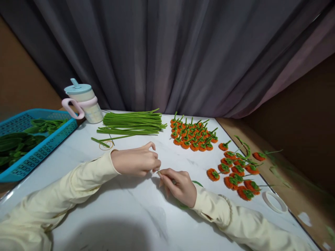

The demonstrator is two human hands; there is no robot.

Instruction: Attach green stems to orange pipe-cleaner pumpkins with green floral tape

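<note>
My left hand (136, 161) and my right hand (178, 184) meet fingertip to fingertip over the white marble table (125, 209). Both hands are closed in a pinch on a thin piece at about the point where they touch; it is too small to name. A green strip (196, 183) shows just behind my right hand. A bundle of green pipe cleaners (132, 123) lies beyond my left hand. Several orange pipe-cleaner flowers with green stems lie in a pile (193, 136) and in a looser group (237, 172) to the right.
A blue mesh basket (39, 148) of green leaves sits at the left edge. A pastel sippy cup (83, 101) stands at the back left. A rubber band (106, 145) lies near the bundle, a roll of tape (274, 201) at the right edge. Grey curtain behind.
</note>
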